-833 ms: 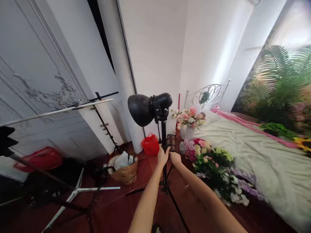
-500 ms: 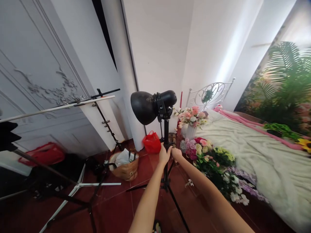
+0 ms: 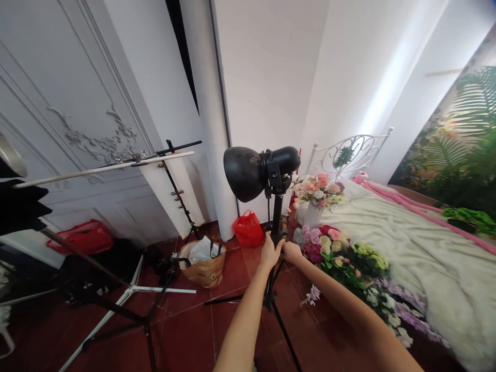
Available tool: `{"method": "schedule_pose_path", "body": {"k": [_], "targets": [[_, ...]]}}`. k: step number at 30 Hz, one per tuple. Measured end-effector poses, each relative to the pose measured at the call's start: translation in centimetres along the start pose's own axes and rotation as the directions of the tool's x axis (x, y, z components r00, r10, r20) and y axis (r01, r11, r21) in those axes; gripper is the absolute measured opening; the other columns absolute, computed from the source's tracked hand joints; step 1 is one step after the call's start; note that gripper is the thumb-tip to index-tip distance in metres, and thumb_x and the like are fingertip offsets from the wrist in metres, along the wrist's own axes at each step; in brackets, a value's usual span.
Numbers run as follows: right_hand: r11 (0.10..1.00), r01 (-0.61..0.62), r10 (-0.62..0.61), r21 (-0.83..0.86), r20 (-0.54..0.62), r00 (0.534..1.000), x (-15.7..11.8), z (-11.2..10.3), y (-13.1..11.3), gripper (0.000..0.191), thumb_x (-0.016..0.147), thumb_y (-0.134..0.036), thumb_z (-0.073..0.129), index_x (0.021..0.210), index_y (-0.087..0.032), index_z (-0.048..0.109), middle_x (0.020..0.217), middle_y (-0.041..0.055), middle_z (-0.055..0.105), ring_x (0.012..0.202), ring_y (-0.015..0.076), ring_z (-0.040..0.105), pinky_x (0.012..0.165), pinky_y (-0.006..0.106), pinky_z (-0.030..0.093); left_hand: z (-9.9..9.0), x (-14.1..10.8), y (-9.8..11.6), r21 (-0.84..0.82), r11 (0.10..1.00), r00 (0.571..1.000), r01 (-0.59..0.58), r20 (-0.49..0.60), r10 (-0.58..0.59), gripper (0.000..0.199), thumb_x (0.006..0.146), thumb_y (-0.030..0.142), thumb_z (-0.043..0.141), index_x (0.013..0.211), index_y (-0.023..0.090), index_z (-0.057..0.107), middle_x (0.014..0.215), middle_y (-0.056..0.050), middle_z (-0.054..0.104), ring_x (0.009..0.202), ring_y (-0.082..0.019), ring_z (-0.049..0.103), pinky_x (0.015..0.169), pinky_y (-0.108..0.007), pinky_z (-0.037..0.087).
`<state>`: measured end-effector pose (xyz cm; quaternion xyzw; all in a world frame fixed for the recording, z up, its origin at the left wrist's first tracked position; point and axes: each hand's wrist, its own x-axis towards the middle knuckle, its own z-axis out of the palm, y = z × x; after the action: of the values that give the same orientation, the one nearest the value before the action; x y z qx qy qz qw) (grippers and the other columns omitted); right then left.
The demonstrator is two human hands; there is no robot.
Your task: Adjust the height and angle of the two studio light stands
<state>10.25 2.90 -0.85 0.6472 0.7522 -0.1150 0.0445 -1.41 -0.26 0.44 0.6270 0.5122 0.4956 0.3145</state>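
The black dome-headed studio lamp (image 3: 253,173) faces left atop its upright stand; left hand (image 3: 270,251) and right hand (image 3: 291,251), arms outstretched, grip the stand.

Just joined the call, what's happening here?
A person has both hands on a black light stand: the left hand wraps the pole below the black lamp, the right hand is beside it. The lamp sits atop the upright stand, left of the flowers and bed.
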Motion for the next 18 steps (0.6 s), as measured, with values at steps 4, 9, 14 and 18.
{"method": "schedule_pose_path", "body": {"k": [4,9,14,18], "targets": [[0.999,0.045,-0.044,0.006,-0.123,0.991,-0.9,2.0,0.3,0.041,0.086,-0.02,0.047,0.126,-0.014,0.044,0.11,0.0152,0.064,0.097,0.0219,0.063,0.075,0.027,0.045,-0.1,0.0,0.0,-0.014,1.0,1.0,0.005,0.002,-0.005,0.045,0.084,0.044,0.052,0.119,0.021,0.038,0.113,-0.012,0.059,0.104,-0.022,0.06,0.089,-0.037,0.047],[0.999,0.023,-0.015,0.035,-0.226,0.974,-1.1,4.5,0.2,0.037,0.09,-0.022,0.04,0.127,-0.014,0.038,0.111,0.0157,0.062,0.091,0.0206,0.065,0.066,0.023,0.044,-0.1,0.1,0.1,-0.02,1.0,1.0,0.011,-0.004,-0.011,0.042,0.084,0.041,0.054,0.118,0.02,0.039,0.113,-0.012,0.06,0.106,-0.022,0.059,0.091,-0.036,0.046],[1.0,-0.012,0.016,0.016,-0.234,0.972,-0.3,5.4,0.3,0.035,0.091,-0.015,0.034,0.125,-0.012,0.038,0.102,0.0167,0.065,0.087,0.0213,0.067,0.064,0.024,0.044,-0.1,0.2,0.2,-0.026,0.999,1.0,-0.019,-0.002,0.019,0.04,0.085,0.04,0.052,0.117,0.02,0.039,0.113,-0.012,0.059,0.106,-0.021,0.059,0.091,-0.036,0.046],[1.0,-0.009,0.013,0.02,-0.22,0.975,0.1,4.9,0.3,0.035,0.091,-0.018,0.038,0.126,-0.015,0.036,0.096,0.0134,0.067,0.085,0.0219,0.067,0.065,0.024,0.044,0.0,0.2,0.2,-0.023,1.0,1.0,-0.014,0.001,0.014,0.04,0.085,0.041,0.052,0.116,0.02,0.039,0.113,-0.012,0.059,0.105,-0.021,0.059,0.09,-0.035,0.046]]}}
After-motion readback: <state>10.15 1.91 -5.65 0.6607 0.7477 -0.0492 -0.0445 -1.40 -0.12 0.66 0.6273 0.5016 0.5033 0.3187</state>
